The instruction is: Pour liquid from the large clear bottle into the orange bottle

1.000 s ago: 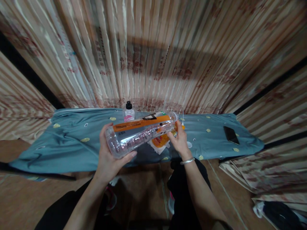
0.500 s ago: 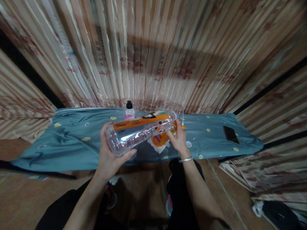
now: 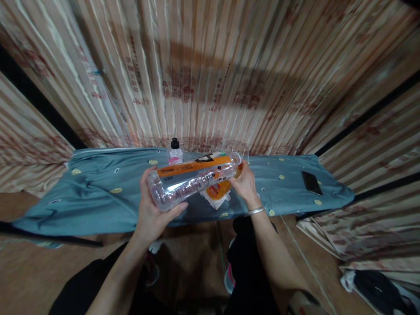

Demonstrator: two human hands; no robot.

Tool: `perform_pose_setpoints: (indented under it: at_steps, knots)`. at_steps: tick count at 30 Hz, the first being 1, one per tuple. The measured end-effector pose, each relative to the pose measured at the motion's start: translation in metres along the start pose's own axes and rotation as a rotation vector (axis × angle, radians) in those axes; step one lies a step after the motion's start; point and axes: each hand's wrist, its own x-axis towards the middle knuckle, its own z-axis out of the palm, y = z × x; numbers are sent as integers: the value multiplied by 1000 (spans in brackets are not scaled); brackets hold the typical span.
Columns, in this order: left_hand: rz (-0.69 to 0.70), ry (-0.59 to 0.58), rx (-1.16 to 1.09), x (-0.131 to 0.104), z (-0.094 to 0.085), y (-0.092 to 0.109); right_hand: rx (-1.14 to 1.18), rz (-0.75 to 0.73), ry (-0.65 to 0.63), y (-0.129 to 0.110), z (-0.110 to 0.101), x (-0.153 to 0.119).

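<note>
A large clear plastic bottle with an orange label lies tilted across the middle of the view, its mouth toward the right. My left hand is wrapped around its base, thumb along the near side. At the bottle's mouth, my right hand is curled around an amber-coloured thing, mostly hidden by the fingers; its thumb is against or just under the bottle's neck. Below the clear bottle, an orange container with a red label rests on a white cloth or tissue, partly covered.
A small clear bottle with a black cap stands at the table's back edge. To the right lies a dark phone. The table has a blue-green patterned cloth. A striped curtain hangs behind, with dark poles at both sides.
The view has shifted slightly. Both hands keep their places on the bottle and at its mouth; the right hand now covers more of the amber-coloured thing.
</note>
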Motion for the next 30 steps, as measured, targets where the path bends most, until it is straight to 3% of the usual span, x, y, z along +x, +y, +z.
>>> perform_pose_setpoints:
  at_steps: [10, 21, 30]
  knots:
    - [23, 6, -45, 1, 5, 1, -15, 62, -33, -2, 4, 1]
    - [43, -33, -118, 8, -4, -12, -79, -48, -68, -1, 10, 2]
    - [-95, -16, -196, 9, -6, -12, -92, -87, -36, 2, 13, 1]
